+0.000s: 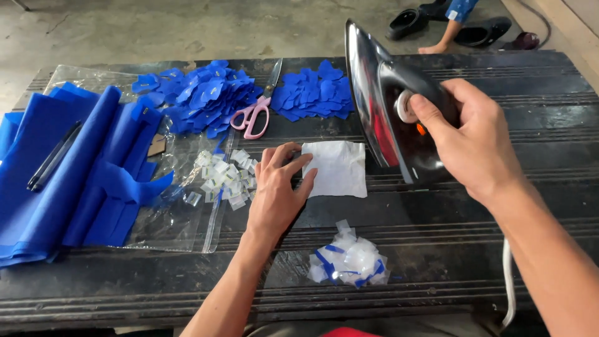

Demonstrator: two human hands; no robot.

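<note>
Head view looks down on a dark, ribbed table [474,249] where one person works with two bare hands. One right hand [474,140] grips the handle of a single electric iron [390,106]; its fingers are wrapped shut around the handle with the thumb near the dial, and the iron is tipped up on edge, its shiny soleplate facing left, just beside and above the right edge of one white cloth square [337,168]. One left hand [277,187] lies flat on the table, fingers spread open and holding nothing, with the fingertips pressing the left edge of that white square, which sits near the middle of the table.

Two heaps of blue cut-out pieces lie at the far side: a larger one [199,93] to the left and a smaller one [315,93] to the right. One pair of pink-handled scissors [256,112] lies between them. One stack of folded blue fabric [68,168] fills the left end, with one dark pen [53,156] resting on it. One clear plastic bag [181,218] carries a scatter of small white tags [224,178], too many to count. One pile of white and blue scraps [348,259] sits at the near edge. One white cord [508,281] hangs beside the right forearm.
</note>
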